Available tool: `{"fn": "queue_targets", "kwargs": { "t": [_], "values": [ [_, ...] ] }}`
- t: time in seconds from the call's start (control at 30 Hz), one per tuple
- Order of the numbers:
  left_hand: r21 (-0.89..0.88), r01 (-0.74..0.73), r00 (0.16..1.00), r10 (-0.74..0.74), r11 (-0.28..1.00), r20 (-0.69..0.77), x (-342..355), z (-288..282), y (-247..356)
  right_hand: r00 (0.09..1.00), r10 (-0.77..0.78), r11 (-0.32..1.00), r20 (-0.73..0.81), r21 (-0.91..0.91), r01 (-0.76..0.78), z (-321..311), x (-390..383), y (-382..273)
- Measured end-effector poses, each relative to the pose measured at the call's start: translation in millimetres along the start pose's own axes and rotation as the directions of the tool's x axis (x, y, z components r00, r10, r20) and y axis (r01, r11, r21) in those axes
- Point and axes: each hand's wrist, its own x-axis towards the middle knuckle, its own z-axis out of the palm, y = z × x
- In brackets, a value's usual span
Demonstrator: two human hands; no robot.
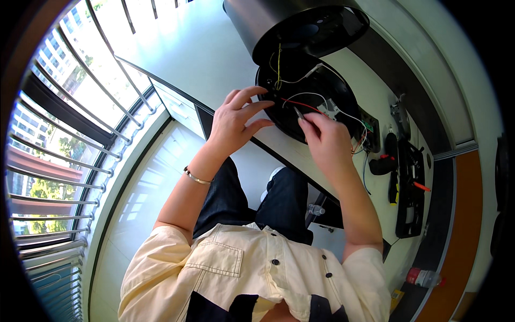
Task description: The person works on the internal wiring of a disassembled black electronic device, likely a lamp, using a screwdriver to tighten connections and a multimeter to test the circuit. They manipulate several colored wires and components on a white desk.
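A round black appliance base lies open on the white table, with red, white and yellow-green wires crossing its inside. Behind it, a dark cylindrical housing lies tipped with its opening toward me; the yellow-green wire runs up to it. My left hand is at the base's left rim, thumb and fingers apart with nothing between them; whether a fingertip touches the rim I cannot tell. Over the base, my right hand pinches a slim, pointed grey piece whose kind I cannot make out. The red wire passes beside its tip.
A small green circuit board with thin wires sits right of the base. Farther right are a black-and-red tool and a black tool case. A plastic bottle lies at lower right. Barred windows line the left.
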Motion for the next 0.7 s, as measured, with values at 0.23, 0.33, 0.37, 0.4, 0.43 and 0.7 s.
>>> {"fn": "queue_targets", "kwargs": {
  "t": [0.23, 0.33, 0.37, 0.4, 0.43, 0.7],
  "values": [
    [-0.214, 0.07, 0.997, -0.062, 0.974, 0.043, -4.4, 20.2, -14.5, 0.975, 0.042, 0.999, 0.22, -0.043, -0.033, 34.7, 45.4, 19.6],
    [-0.25, 0.132, 0.989, -0.109, 0.959, 0.104, -5.4, 19.8, -15.6, 0.957, 0.093, 0.996, 0.273, -0.018, -0.091, 38.8, 47.4, 23.1],
    [-0.256, 0.112, 0.991, -0.09, 0.96, 0.094, -5.4, 19.4, -16.3, 0.951, 0.111, 0.994, 0.289, -0.01, -0.113, 39.4, 48.5, 22.9],
    [-0.261, 0.091, 0.994, -0.072, 0.961, 0.083, -5.5, 19.1, -16.8, 0.943, 0.13, 0.99, 0.306, 0.014, -0.141, 40.6, 48.7, 23.2],
    [-0.267, 0.07, 0.996, -0.053, 0.961, 0.073, -5.3, 19.0, -17.3, 0.935, 0.149, 0.985, 0.322, 0.037, -0.169, 41.9, 48.6, 23.6],
    [-0.316, 0.074, 0.994, -0.046, 0.946, 0.096, -3.8, 16.9, -16.8, 0.932, 0.167, 0.97, 0.321, 0.118, -0.215, 46.5, 48.2, 27.6]
  ]
}}
